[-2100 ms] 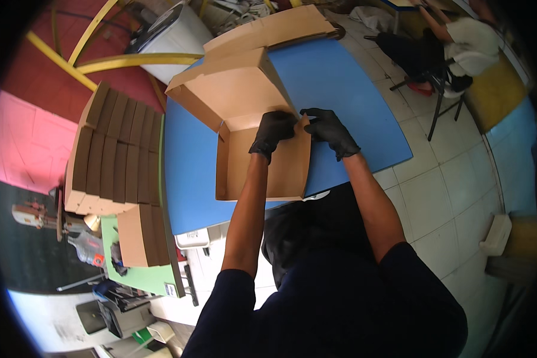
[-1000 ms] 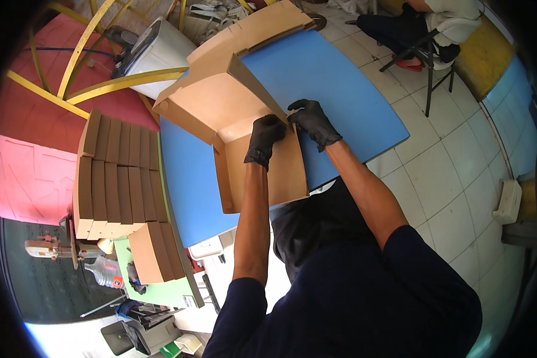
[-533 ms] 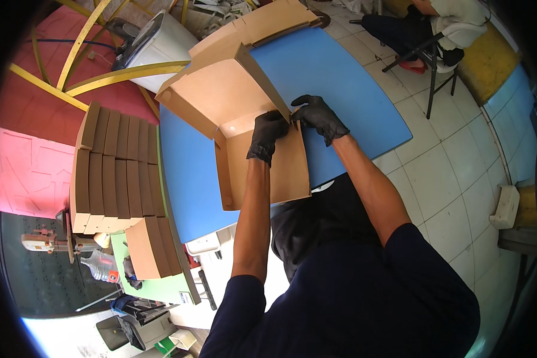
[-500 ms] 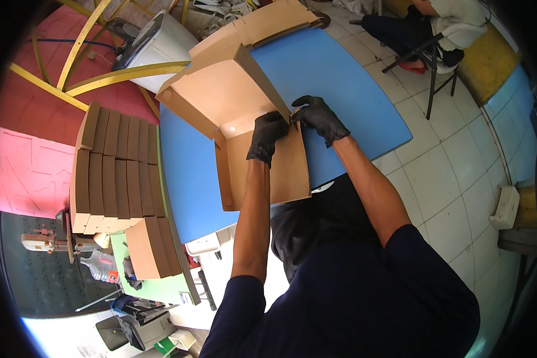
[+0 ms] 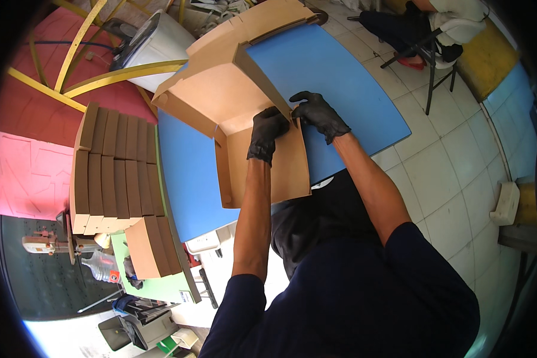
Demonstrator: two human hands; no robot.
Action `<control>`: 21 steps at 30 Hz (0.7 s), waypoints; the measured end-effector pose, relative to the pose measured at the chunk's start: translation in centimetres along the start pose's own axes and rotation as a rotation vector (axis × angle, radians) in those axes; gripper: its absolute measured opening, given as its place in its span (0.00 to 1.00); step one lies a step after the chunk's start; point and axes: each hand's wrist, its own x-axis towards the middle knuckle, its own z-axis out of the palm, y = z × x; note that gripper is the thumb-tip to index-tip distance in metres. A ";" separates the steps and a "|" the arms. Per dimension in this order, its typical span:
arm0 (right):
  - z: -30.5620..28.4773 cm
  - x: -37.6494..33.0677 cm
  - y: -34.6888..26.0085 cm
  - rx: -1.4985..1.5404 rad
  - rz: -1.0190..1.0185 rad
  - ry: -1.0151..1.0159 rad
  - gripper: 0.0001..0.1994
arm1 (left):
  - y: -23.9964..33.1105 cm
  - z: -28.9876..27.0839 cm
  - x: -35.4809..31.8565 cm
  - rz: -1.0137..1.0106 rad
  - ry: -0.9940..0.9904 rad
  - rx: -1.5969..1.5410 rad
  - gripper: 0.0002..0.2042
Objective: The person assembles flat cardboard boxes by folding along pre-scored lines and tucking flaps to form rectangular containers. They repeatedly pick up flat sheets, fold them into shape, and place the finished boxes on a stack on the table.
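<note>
A brown cardboard box (image 5: 283, 173) lies on the blue table (image 5: 352, 77), its lid raised at the far side. My left hand (image 5: 267, 132), in a black glove, is inside the box at the far right corner. Its fingers are bent against the inner side of the wall, and the fingertips are partly hidden. From outside, my right hand (image 5: 321, 116), also black-gloved, meets the same corner. Thumb and fingers close on the wall's edge there, while the index finger arches out above. What the fingertips press on between the two hands is too small to make out.
Flat cardboard blanks (image 5: 253, 27) lie at the table's far edge. Stacked brown boxes (image 5: 113, 179) stand on a green table (image 5: 161, 289) at left, with further boxes (image 5: 152, 247) nearer. A yellow metal frame (image 5: 131, 74) reaches the blue table's far left. A person (image 5: 394, 30) sits at far right.
Both hands stay at the box's far right corner. The right hand's fingers have shifted slightly on the wall. Otherwise the picture has only moved a little.
</note>
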 end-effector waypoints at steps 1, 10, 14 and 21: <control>0.0 0.1 0.1 0.002 0.009 -0.003 0.28 | -0.3 -0.1 0.2 0.015 -0.023 -0.025 0.12; 0.2 -0.3 1.0 -0.100 -0.092 0.135 0.29 | -2.9 -1.2 3.6 0.232 -0.101 0.574 0.11; 0.2 -0.4 1.2 -0.200 -0.142 0.175 0.30 | -2.5 -0.7 2.7 0.153 -0.062 0.428 0.09; -0.7 0.4 0.7 -0.033 -0.047 0.034 0.30 | -1.4 -0.9 1.3 0.049 -0.132 0.272 0.10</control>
